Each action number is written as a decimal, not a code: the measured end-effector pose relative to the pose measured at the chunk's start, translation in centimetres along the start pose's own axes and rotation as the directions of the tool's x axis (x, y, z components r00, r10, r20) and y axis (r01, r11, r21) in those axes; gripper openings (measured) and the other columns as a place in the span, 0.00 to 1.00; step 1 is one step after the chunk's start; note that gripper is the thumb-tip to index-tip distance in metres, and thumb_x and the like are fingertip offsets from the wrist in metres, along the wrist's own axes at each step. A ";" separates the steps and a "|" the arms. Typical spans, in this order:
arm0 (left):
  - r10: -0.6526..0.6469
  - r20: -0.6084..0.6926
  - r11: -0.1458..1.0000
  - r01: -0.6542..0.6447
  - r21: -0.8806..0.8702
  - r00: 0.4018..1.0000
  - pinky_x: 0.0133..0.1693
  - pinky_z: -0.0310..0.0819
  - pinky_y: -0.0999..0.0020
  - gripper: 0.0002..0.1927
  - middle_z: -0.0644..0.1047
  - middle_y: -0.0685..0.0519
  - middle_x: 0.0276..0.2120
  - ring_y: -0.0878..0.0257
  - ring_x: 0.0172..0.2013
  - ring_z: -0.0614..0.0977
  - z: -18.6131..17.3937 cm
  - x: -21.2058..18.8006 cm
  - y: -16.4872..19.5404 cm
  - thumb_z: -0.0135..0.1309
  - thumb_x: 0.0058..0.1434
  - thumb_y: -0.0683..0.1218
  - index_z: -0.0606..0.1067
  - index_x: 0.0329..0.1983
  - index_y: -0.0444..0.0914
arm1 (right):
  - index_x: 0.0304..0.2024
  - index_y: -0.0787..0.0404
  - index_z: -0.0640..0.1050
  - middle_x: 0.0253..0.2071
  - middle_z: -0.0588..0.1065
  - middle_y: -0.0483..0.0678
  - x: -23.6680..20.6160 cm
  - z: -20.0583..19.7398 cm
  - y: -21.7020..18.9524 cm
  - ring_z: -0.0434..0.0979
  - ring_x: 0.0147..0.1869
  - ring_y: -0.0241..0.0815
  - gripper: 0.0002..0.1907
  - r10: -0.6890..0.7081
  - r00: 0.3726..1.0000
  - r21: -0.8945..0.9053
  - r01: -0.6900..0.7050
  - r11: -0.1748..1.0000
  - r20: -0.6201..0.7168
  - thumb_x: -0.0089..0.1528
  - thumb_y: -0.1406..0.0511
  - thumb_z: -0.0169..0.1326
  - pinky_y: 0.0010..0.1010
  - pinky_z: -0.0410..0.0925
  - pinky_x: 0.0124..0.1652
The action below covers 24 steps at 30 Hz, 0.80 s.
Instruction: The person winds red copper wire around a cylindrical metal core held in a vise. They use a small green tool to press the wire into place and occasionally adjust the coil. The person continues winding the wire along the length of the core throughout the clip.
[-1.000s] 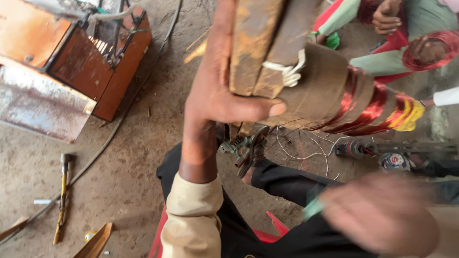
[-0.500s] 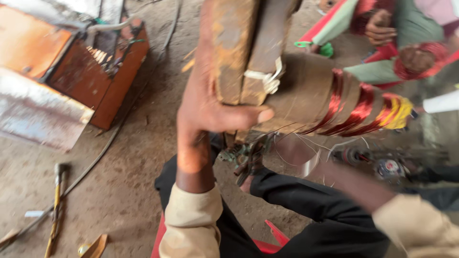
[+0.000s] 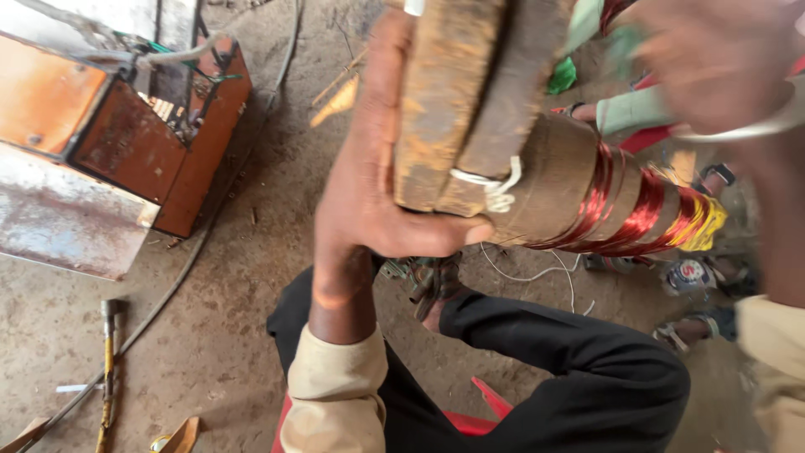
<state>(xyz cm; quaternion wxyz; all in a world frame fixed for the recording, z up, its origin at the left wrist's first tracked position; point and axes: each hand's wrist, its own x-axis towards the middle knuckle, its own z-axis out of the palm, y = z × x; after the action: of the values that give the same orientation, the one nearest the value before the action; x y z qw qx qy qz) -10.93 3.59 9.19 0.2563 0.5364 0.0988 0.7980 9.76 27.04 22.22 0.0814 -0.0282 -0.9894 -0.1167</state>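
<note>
My left hand (image 3: pixel 369 201) grips a rusty laminated metal core (image 3: pixel 457 101) from the side, thumb pressed under its lower edge, and holds it up in front of me. A coil (image 3: pixel 604 201) wrapped in brown paper, with bands of red copper wire and a yellow end, sticks out to the right of the core. A white cord (image 3: pixel 495 189) is knotted on the core. My right hand (image 3: pixel 721 59) is blurred at the upper right above the coil, apparently closed on a pale strip of tape (image 3: pixel 755 127) that curves below it.
A rusty orange metal box (image 3: pixel 109 143) with wiring stands at the left on the dirt floor. A cable (image 3: pixel 193 260) runs past it, and a hammer (image 3: pixel 109 361) lies at the lower left. My knee in black trousers (image 3: pixel 570 361) is below. Another person's pale green sleeve (image 3: pixel 637 109) shows behind the coil.
My right hand has swung from the lower right, under the coil, up to the upper right above it. The left hand keeps its grip on the core.
</note>
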 end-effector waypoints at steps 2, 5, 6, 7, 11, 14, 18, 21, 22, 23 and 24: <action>-0.128 -0.055 0.985 0.134 0.110 0.990 0.68 0.56 0.69 0.64 0.63 0.50 0.70 0.62 0.66 0.67 -0.7 -0.4 0.7 0.75 0.44 0.46 0.47 0.78 0.36 | 0.57 0.55 0.74 0.46 0.76 0.45 1.5 2.2 -0.9 0.78 0.46 0.38 0.17 -0.001 0.999 0.071 -0.003 0.997 0.053 0.66 0.65 0.53 0.30 0.71 0.46; -0.086 -0.040 0.961 0.094 0.259 0.995 0.70 0.52 0.70 0.64 0.60 0.52 0.69 0.63 0.69 0.62 -1.5 -0.4 1.2 0.75 0.47 0.48 0.46 0.79 0.35 | 0.62 0.54 0.73 0.51 0.75 0.45 2.6 4.3 -6.0 0.76 0.52 0.39 0.20 -0.106 0.988 0.185 0.085 0.979 0.109 0.67 0.63 0.51 0.32 0.70 0.51; -0.067 -0.006 0.955 0.066 0.289 0.998 0.71 0.51 0.71 0.64 0.59 0.53 0.69 0.65 0.70 0.61 -1.6 -0.4 1.4 0.76 0.48 0.48 0.45 0.79 0.36 | 0.62 0.54 0.73 0.54 0.74 0.45 2.8 5.0 -7.8 0.75 0.55 0.41 0.21 -0.154 0.982 0.218 0.127 0.968 0.109 0.66 0.62 0.52 0.33 0.69 0.53; -0.048 0.028 0.948 0.037 0.316 0.998 0.72 0.50 0.72 0.64 0.58 0.54 0.69 0.66 0.71 0.60 -1.7 -0.3 1.5 0.76 0.50 0.49 0.45 0.80 0.38 | 0.62 0.55 0.72 0.57 0.73 0.46 2.7 5.6 -9.4 0.74 0.59 0.42 0.22 -0.193 0.975 0.247 0.161 0.956 0.109 0.65 0.61 0.52 0.35 0.68 0.56; -0.084 0.076 0.930 0.051 0.365 0.994 0.73 0.49 0.70 0.64 0.57 0.53 0.71 0.64 0.72 0.59 -1.8 -0.4 1.8 0.77 0.50 0.51 0.46 0.80 0.37 | 0.59 0.55 0.73 0.59 0.72 0.47 0.7 8.8 -10.4 0.72 0.61 0.47 0.22 -0.242 0.970 0.210 0.232 0.950 0.026 0.63 0.58 0.52 0.40 0.66 0.58; -0.078 0.093 0.904 0.031 0.426 0.993 0.74 0.47 0.68 0.65 0.54 0.50 0.74 0.61 0.74 0.57 -1.1 -0.3 1.8 0.77 0.49 0.52 0.45 0.78 0.35 | 0.51 0.54 0.74 0.50 0.72 0.47 -2.5 13.0 -9.9 0.74 0.52 0.49 0.16 -0.042 0.983 0.228 -0.001 0.974 0.182 0.61 0.59 0.53 0.43 0.66 0.48; -0.066 0.063 0.919 0.036 0.392 0.996 0.74 0.46 0.70 0.65 0.55 0.51 0.74 0.63 0.73 0.57 -0.4 0.1 2.0 0.77 0.49 0.51 0.45 0.79 0.36 | 0.40 0.53 0.75 0.38 0.72 0.48 -10.2 15.8 -16.8 0.75 0.40 0.51 0.07 -0.025 0.808 0.248 -0.151 0.957 0.589 0.59 0.61 0.53 0.47 0.66 0.36; -0.129 -0.014 0.951 0.128 0.282 0.992 0.73 0.48 0.72 0.65 0.60 0.52 0.70 0.64 0.71 0.60 -0.1 0.1 2.4 0.76 0.47 0.48 0.47 0.80 0.36 | 0.38 0.57 0.76 0.33 0.74 0.49 -15.1 11.1 -20.9 0.76 0.33 0.50 0.09 -0.213 0.905 0.462 0.020 0.887 0.369 0.57 0.61 0.55 0.44 0.68 0.31; -0.162 -0.041 0.956 0.167 0.241 0.986 0.72 0.49 0.72 0.65 0.61 0.52 0.69 0.63 0.70 0.62 0.1 -0.1 2.5 0.75 0.46 0.48 0.47 0.80 0.35 | 0.42 0.63 0.77 0.33 0.76 0.49 -15.5 8.9 -21.2 0.76 0.31 0.49 0.16 -0.203 0.971 0.523 0.110 0.845 0.124 0.56 0.60 0.57 0.39 0.70 0.32; -0.202 -0.062 0.957 0.210 0.200 0.977 0.72 0.50 0.71 0.65 0.62 0.52 0.69 0.63 0.70 0.62 0.1 -0.3 2.7 0.75 0.46 0.48 0.47 0.80 0.34 | 0.37 0.49 0.80 0.29 0.75 0.42 -15.9 5.8 -20.4 0.76 0.32 0.47 0.11 -0.156 0.899 0.354 0.001 0.935 0.410 0.59 0.53 0.62 0.41 0.71 0.34; -0.214 -0.066 0.951 0.224 0.213 0.975 0.71 0.51 0.71 0.65 0.62 0.52 0.68 0.62 0.69 0.63 0.2 -0.5 2.7 0.75 0.44 0.48 0.48 0.80 0.34 | 0.41 0.53 0.75 0.36 0.76 0.42 -15.6 2.7 -18.8 0.77 0.36 0.39 0.13 -0.255 0.965 0.284 0.264 0.922 -0.069 0.54 0.61 0.56 0.37 0.71 0.36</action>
<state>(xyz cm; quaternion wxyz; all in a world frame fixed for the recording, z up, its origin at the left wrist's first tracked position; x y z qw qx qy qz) -11.46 1.00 10.03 0.2805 0.5299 0.2503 0.7602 23.31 8.81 12.70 0.0838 0.1169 -0.9894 0.0199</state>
